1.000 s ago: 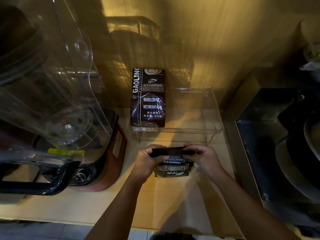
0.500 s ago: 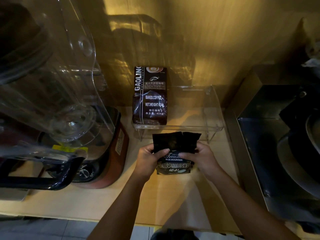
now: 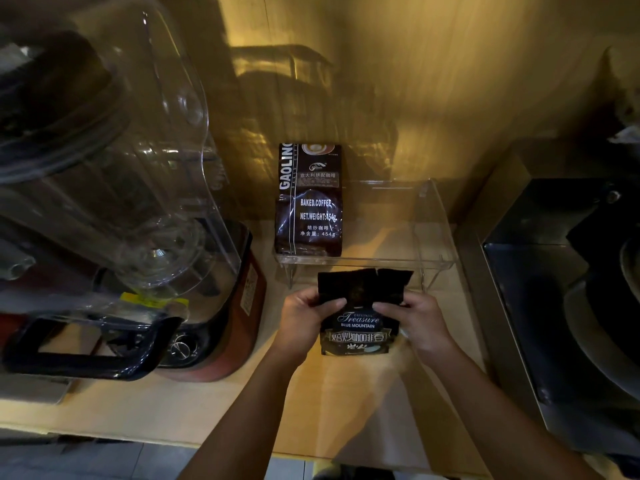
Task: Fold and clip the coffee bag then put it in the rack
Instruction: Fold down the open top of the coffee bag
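Observation:
A small black coffee bag point(image 3: 360, 327) marked "Treasure Blue Mountain" stands on the wooden counter, just in front of a clear acrylic rack point(image 3: 433, 237). Its top flap stands up, unfolded. My left hand point(image 3: 304, 317) grips the bag's left edge and my right hand point(image 3: 419, 320) grips its right edge, thumbs on the front. A larger dark "Gaoling" coffee bag point(image 3: 310, 202) stands upright in the left part of the rack. No clip shows in view.
A blender with a clear jug point(image 3: 104, 168) and a red base point(image 3: 239, 306) fills the left side. A dark metal appliance point(image 3: 561, 289) stands at the right. The wooden counter point(image 3: 346, 403) ends at a front edge near me.
One second ago the bag's top was folded down flat under my fingers. It has since sprung or been lifted upright, and my hands now hold the bag at its sides.

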`<state>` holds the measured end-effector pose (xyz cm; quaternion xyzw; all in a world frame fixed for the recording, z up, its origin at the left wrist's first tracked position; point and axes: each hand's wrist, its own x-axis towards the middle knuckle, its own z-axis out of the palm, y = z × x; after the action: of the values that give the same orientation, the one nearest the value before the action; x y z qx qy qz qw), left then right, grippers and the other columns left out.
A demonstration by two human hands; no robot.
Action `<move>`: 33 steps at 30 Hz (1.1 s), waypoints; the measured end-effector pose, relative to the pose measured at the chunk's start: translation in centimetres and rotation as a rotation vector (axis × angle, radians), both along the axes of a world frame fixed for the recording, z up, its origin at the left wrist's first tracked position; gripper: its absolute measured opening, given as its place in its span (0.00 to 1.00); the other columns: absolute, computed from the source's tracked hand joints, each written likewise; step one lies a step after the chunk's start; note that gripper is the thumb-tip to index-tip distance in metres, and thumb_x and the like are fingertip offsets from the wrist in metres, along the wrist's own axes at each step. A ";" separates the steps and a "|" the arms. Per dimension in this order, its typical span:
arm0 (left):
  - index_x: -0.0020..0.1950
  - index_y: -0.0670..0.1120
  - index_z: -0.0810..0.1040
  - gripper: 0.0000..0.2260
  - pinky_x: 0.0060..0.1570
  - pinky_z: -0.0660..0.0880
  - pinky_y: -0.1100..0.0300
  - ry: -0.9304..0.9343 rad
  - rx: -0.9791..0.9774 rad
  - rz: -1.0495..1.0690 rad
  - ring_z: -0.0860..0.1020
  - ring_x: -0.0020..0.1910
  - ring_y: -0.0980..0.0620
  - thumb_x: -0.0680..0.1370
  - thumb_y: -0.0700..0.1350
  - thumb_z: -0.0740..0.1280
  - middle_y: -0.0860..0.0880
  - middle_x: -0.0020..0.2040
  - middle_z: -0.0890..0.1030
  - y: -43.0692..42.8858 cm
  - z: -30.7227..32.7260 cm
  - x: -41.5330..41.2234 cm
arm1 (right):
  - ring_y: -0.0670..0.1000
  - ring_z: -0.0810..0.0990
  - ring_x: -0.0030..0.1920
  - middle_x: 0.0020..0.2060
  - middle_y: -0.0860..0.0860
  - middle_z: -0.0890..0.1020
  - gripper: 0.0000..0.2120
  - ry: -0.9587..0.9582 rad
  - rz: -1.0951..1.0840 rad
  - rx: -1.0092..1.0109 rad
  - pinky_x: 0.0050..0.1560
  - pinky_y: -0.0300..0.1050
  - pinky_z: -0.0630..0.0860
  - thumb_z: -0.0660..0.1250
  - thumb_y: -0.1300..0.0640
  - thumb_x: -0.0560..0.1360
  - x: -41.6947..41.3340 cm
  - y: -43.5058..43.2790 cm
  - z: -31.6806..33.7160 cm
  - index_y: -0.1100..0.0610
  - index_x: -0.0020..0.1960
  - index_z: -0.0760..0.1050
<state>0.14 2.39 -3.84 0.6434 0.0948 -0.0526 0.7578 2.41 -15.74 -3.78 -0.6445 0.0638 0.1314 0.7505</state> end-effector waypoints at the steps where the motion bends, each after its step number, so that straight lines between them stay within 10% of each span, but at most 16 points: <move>1: 0.43 0.44 0.81 0.06 0.34 0.78 0.66 -0.013 -0.007 0.008 0.83 0.38 0.54 0.71 0.34 0.69 0.52 0.36 0.86 0.1 0.1 0.1 | 0.53 0.82 0.34 0.29 0.50 0.84 0.07 -0.003 -0.024 0.010 0.33 0.42 0.79 0.72 0.69 0.63 0.0 0.0 0.1 0.58 0.36 0.81; 16: 0.34 0.45 0.70 0.11 0.35 0.78 0.62 0.027 0.004 0.103 0.80 0.35 0.54 0.72 0.34 0.67 0.47 0.34 0.80 0.2 1.3 0.3 | 0.46 0.80 0.27 0.24 0.47 0.83 0.10 -0.045 -0.142 -0.029 0.26 0.36 0.76 0.72 0.67 0.64 -0.1 0.4 0.6 0.55 0.31 0.78; 22: 0.38 0.46 0.66 0.15 0.31 0.78 0.68 -0.029 -0.008 0.213 0.81 0.32 0.58 0.70 0.30 0.68 0.52 0.30 0.79 0.3 1.3 0.5 | 0.48 0.83 0.36 0.33 0.50 0.83 0.17 -0.104 -0.214 -0.076 0.33 0.39 0.78 0.72 0.68 0.65 -0.1 0.4 0.4 0.48 0.43 0.72; 33: 0.36 0.44 0.76 0.13 0.36 0.77 0.68 -0.104 0.007 0.204 0.78 0.34 0.59 0.69 0.26 0.66 0.52 0.32 0.81 0.5 0.7 0.3 | 0.47 0.82 0.39 0.36 0.48 0.83 0.14 -0.164 -0.173 -0.059 0.36 0.37 0.80 0.68 0.71 0.67 -0.4 -0.3 0.6 0.53 0.42 0.79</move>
<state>0.42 2.93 -3.16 0.6348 0.1206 0.0583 0.7610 2.00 -16.01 -3.19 -0.6671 0.0612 0.0111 0.7424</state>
